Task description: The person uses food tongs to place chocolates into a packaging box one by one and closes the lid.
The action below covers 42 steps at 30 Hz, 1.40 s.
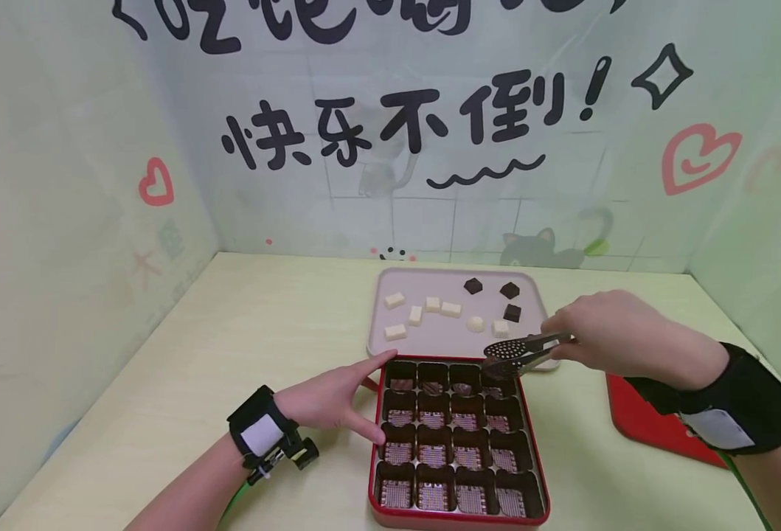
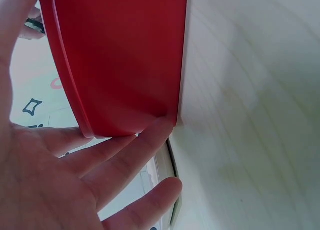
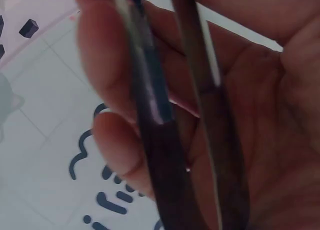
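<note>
A red-rimmed tin [image 1: 543, 509] with brown compartments stands at the front middle. My left hand [image 1: 337, 398] touches its left side, thumb at the rim and fingers spread toward the far left corner. In the left wrist view those fingers [image 2: 125, 160] lie fairly straight against the red wall. With my right hand [image 1: 609, 332] I grip metal tongs [image 1: 516, 348] with perforated ends. The tong ends are over the tin's back right compartment; whether a piece sits between them, I cannot tell. Brown pieces [image 1: 462, 388] lie in the back-row compartments.
Behind the tin is a pale tray [image 1: 423, 276] with several white pieces [image 1: 451, 310] and three dark chocolates [image 1: 511, 290]. A red flat item, perhaps a lid [image 1: 655, 428], lies at the right under my right forearm. Printed walls enclose the table [image 1: 264, 317].
</note>
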Motion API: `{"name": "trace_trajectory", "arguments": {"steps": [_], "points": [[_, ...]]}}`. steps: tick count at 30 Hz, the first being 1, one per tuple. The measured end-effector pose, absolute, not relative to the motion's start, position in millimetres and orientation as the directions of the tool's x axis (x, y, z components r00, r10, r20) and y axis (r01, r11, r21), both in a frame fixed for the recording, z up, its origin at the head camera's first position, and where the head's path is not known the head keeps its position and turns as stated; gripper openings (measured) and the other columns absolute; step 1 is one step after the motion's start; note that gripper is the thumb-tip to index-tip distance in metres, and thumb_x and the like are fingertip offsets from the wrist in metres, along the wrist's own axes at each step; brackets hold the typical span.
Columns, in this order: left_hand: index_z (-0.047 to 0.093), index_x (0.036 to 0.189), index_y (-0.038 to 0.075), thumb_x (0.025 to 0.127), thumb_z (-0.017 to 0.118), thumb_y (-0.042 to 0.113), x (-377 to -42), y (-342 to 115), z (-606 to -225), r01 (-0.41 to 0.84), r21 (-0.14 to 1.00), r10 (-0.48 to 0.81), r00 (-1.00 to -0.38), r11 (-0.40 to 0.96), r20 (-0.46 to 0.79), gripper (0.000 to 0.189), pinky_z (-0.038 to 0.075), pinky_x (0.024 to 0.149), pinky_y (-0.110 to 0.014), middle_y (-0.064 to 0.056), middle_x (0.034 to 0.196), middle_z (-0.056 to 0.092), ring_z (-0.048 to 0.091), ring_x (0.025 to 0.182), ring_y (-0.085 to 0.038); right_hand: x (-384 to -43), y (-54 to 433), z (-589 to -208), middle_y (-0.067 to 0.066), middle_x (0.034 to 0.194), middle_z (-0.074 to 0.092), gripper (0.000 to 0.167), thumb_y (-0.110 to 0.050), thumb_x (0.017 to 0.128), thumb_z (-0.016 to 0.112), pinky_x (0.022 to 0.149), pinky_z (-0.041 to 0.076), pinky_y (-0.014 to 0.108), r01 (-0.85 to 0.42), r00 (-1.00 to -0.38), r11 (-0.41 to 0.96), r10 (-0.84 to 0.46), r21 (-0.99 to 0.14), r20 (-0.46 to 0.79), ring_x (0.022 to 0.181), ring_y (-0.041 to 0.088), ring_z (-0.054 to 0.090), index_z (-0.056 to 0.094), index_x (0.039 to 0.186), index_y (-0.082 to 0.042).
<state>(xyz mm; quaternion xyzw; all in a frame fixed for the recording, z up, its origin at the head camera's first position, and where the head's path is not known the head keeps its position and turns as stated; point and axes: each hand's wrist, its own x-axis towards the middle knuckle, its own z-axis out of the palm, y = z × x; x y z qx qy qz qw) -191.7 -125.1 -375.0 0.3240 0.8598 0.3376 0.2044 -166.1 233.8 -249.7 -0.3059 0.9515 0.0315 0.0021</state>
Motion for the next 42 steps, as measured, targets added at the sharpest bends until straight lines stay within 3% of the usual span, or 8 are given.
{"name": "trace_trajectory", "arguments": {"steps": [5, 9, 13, 17, 21, 26, 37, 42], "points": [[0.012, 0.157, 0.014, 0.068, 0.087, 0.041, -191.5, -124.6, -373.1, 0.413, 0.709, 0.689, -0.711, 0.571, -0.140, 0.119, 0.030, 0.109, -0.046, -0.008, 0.154, 0.033, 0.046, 0.128, -0.023, -162.4, 221.3, -251.1, -0.012, 0.062, 0.051, 0.013, -0.025, 0.077, 0.083, 0.049, 0.039, 0.029, -0.599, -0.798, 0.785, -0.602, 0.160, -0.036, 0.055, 0.008, 0.044, 0.070, 0.077, -0.023], [0.012, 0.157, 0.013, 0.068, 0.087, 0.041, -191.7, -124.4, -373.3, 0.410, 0.714, 0.689, -0.711, 0.567, -0.139, 0.119, 0.029, 0.110, -0.047, -0.009, 0.154, 0.032, 0.044, 0.130, -0.024, -160.5, 209.2, -256.0, -0.009, 0.057, 0.047, 0.025, -0.023, 0.071, 0.087, 0.046, 0.040, 0.031, -0.601, -0.780, 0.750, -0.625, 0.276, -0.001, 0.051, 0.010, 0.041, 0.062, 0.066, -0.019], [0.013, 0.157, 0.012, 0.069, 0.087, 0.040, -192.5, -123.5, -374.8, 0.415, 0.722, 0.698, -0.704, 0.554, -0.131, 0.118, 0.030, 0.109, -0.047, -0.010, 0.153, 0.034, 0.047, 0.128, -0.024, -158.7, 199.5, -263.0, -0.008, 0.052, 0.037, 0.042, -0.015, 0.066, 0.088, 0.042, 0.038, 0.030, -0.613, -0.732, 0.690, -0.679, 0.385, 0.054, 0.046, 0.011, 0.036, 0.048, 0.056, -0.018], [0.013, 0.157, 0.012, 0.069, 0.087, 0.038, -192.5, -123.2, -375.4, 0.406, 0.732, 0.700, -0.701, 0.547, -0.134, 0.118, 0.029, 0.110, -0.047, -0.009, 0.153, 0.034, 0.046, 0.128, -0.023, -160.7, 189.6, -267.4, -0.006, 0.050, 0.032, 0.045, -0.009, 0.067, 0.086, 0.040, 0.032, 0.027, -0.630, -0.679, 0.638, -0.729, 0.442, 0.084, 0.046, 0.010, 0.028, 0.044, 0.054, -0.017], [0.012, 0.157, 0.012, 0.069, 0.087, 0.038, -192.3, -123.0, -376.3, 0.403, 0.735, 0.702, -0.699, 0.545, -0.137, 0.118, 0.029, 0.110, -0.048, -0.009, 0.154, 0.033, 0.045, 0.130, -0.024, -166.3, 181.3, -269.8, -0.007, 0.051, 0.026, 0.046, -0.003, 0.071, 0.081, 0.043, 0.023, 0.025, -0.654, -0.650, 0.613, -0.755, 0.443, 0.085, 0.049, 0.009, 0.020, 0.041, 0.053, -0.016], [0.012, 0.157, 0.012, 0.069, 0.087, 0.039, -192.2, -122.5, -377.2, 0.405, 0.734, 0.705, -0.695, 0.545, -0.139, 0.118, 0.029, 0.110, -0.047, -0.009, 0.154, 0.033, 0.046, 0.129, -0.024, -174.7, 173.3, -270.4, -0.007, 0.056, 0.016, 0.051, -0.004, 0.072, 0.080, 0.049, 0.014, 0.026, -0.667, -0.683, 0.623, -0.731, 0.409, 0.001, 0.052, 0.010, 0.016, 0.035, 0.053, -0.017], [0.012, 0.157, 0.013, 0.069, 0.086, 0.040, -193.4, -123.3, -374.2, 0.410, 0.723, 0.700, -0.700, 0.556, -0.141, 0.118, 0.031, 0.109, -0.046, -0.007, 0.153, 0.034, 0.048, 0.126, -0.023, -175.8, 162.6, -261.8, -0.006, 0.055, 0.017, 0.042, -0.001, 0.079, 0.073, 0.049, 0.015, 0.027, -0.647, -0.707, 0.632, -0.707, 0.426, -0.024, 0.051, 0.011, 0.018, 0.040, 0.056, -0.014], [0.012, 0.157, 0.012, 0.069, 0.087, 0.041, -192.5, -124.9, -375.1, 0.416, 0.717, 0.699, -0.702, 0.559, -0.138, 0.119, 0.030, 0.109, -0.047, -0.009, 0.154, 0.032, 0.047, 0.128, -0.024, -173.3, 167.6, -246.8, -0.006, 0.059, 0.019, 0.043, 0.005, 0.076, 0.069, 0.049, 0.021, 0.028, -0.632, -0.750, 0.690, -0.659, 0.354, -0.055, 0.054, 0.011, 0.022, 0.036, 0.057, -0.017]]}}
